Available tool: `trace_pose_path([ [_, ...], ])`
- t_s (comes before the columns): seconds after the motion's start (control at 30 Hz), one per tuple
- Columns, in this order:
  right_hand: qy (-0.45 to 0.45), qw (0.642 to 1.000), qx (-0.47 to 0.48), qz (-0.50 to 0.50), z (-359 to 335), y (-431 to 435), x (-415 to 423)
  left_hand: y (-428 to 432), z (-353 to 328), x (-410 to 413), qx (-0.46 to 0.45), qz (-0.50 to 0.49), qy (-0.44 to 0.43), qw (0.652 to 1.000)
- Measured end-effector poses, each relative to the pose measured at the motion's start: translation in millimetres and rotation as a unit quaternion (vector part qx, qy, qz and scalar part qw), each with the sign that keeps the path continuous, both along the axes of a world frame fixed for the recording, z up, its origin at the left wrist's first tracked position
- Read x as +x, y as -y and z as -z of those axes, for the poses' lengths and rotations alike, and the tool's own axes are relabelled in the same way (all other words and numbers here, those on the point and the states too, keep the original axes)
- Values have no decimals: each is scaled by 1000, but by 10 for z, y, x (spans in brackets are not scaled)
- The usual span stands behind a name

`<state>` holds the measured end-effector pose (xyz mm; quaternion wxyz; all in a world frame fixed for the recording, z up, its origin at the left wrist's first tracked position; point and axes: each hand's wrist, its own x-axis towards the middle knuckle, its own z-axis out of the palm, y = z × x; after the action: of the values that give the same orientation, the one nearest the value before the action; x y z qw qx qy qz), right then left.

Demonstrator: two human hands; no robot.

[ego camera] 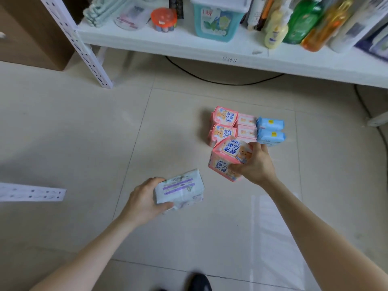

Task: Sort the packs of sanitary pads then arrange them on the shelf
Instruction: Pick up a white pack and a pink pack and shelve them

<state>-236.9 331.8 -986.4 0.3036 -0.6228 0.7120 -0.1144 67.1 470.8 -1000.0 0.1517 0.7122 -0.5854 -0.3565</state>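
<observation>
The right hand [255,164] grips two pink packs [227,159], just in front of the sorted pink and blue packs [247,128] on the floor [84,122]. The left hand [144,201] grips a white pack [180,191], near the right hand. The shelf [189,45] stands beyond both.

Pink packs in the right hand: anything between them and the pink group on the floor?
Nothing visible does. The right hand holds the pink packs just short of the pink group, with no object between them. The blue packs sit off to the group's right.
</observation>
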Motion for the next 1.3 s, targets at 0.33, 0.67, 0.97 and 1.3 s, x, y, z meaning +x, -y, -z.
trace_pose_path([
  [0.33,17,999,-22,-30,-2432,118,67,8,-2340,0,-20,1,-24,1000],
  [0.67,-2,991,-98,-90,-5074,370,101,218,-4695,126,-108,-14,-55,993],
  [0.97,44,971,-205,-117,-7074,488,263,398,-6544,500,-222,-21,-77,972],
  [1.3,96,937,-300,-149,-8515,644,856,625,-8092,1224,-309,7,-90,947],
])
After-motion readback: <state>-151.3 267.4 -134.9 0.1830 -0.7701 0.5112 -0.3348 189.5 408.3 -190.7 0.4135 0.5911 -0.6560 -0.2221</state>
